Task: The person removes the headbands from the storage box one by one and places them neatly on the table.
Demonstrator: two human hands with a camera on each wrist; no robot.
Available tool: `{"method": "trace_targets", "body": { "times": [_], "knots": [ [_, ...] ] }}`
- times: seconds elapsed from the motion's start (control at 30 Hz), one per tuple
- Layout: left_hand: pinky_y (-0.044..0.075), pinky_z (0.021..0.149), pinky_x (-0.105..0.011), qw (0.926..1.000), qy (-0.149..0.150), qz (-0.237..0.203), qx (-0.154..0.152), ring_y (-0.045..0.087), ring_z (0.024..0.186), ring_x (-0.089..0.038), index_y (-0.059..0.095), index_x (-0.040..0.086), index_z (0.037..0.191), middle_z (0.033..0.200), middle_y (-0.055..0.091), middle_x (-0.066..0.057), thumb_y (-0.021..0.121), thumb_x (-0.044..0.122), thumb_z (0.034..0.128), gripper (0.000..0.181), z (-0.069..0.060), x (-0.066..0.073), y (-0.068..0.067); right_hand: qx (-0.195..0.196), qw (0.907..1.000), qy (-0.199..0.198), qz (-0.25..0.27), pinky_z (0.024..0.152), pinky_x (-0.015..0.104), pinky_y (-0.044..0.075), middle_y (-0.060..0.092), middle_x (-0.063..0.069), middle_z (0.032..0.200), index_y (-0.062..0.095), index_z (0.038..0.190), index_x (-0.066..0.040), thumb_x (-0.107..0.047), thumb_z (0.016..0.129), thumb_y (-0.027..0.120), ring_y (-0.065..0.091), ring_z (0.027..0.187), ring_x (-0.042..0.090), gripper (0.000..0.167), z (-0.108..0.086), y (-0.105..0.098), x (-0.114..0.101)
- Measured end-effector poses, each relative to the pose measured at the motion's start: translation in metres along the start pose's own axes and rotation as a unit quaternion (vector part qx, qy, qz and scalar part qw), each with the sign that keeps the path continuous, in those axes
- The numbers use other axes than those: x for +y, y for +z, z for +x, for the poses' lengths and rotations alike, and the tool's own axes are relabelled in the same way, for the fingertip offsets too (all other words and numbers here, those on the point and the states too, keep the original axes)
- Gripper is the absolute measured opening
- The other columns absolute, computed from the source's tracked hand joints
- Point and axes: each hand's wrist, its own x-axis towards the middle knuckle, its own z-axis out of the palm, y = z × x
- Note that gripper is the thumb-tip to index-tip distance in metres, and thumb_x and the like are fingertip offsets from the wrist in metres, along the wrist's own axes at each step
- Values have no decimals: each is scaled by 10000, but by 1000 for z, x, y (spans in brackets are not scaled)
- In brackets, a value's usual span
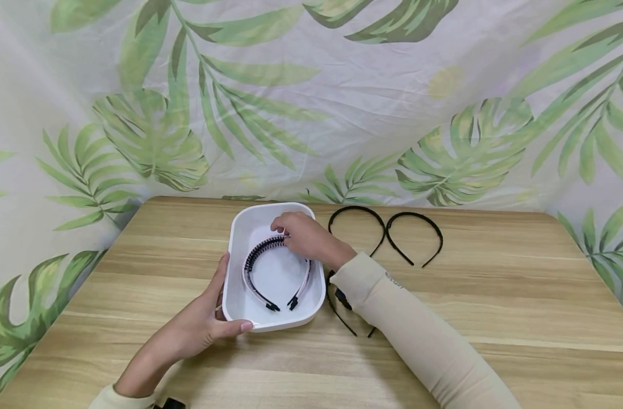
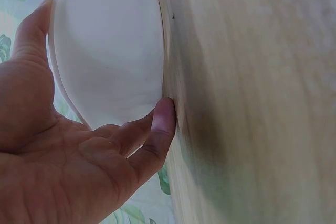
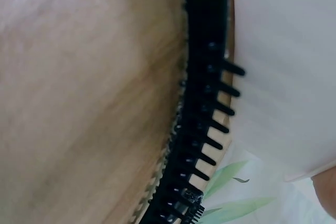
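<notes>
A white container [image 1: 277,325] stands on the table, tilted a little in the head view. My left hand [image 1: 196,329] grips it, thumb on the front rim and fingers along the left side. In the left wrist view the left hand [image 2: 79,150] spreads around the white wall [image 2: 110,51]. Inside the container lie nested headbands [image 1: 247,272], pinkish and black, toothed, ends toward me. My right hand [image 1: 306,236] reaches in from the right, its curled fingers at the top of their arc; the fingertips are partly hidden. No right hand is recognisable in the right wrist view.
Two black headbands, one [image 1: 357,209] by the container and another [image 1: 415,215] to its right, lie at the back of the wooden table [image 1: 495,318]. Below my right sleeve is another dark headband [image 1: 342,321], partly covered. A black toothed band [image 3: 202,93] fills the right wrist view's middle.
</notes>
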Motion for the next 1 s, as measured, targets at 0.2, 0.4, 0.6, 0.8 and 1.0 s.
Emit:
{"method": "trace_targets", "body": {
  "times": [0.2,0.4,0.6,0.8,1.0],
  "knots": [
    [566,929,-238,10000,30,-12,20,586,1290,-408,-265,249,1640,1714,37,-338,865,176,872,1368,0,0,0,128,9998,-47,131,970,355,556,746,135,1164,724,1256,0,100,953,604,688,1093,254,341,0,1,2],
    [563,934,-234,10000,19,-38,14,584,1291,-410,-268,237,1639,1712,33,-342,866,176,871,1370,0,0,0,191,9992,-114,318,943,334,554,762,117,1124,757,1208,-16,99,947,621,690,1070,238,316,0,0,2],
    [558,951,-253,10000,-15,55,65,580,1299,-405,-260,216,1643,1712,31,-341,875,184,861,1379,0,0,1,289,9982,-107,515,881,297,530,761,106,1115,784,1181,-36,101,927,622,664,1010,222,331,-1,-2,1],
    [558,949,-241,10000,17,-14,68,559,1318,-418,-263,190,1641,1713,15,-339,870,170,864,1374,1,-1,1,367,9974,-145,601,861,278,526,763,112,1095,801,1157,-40,111,927,603,659,981,217,339,-2,-3,-1],
    [556,928,-208,9998,135,-172,40,522,1329,-423,-260,173,1642,1724,-32,-313,857,134,876,1355,1,-2,1,440,9970,-138,625,859,260,524,762,101,1079,808,1157,-55,134,925,566,658,979,205,385,-2,-4,0]
  ]
}}
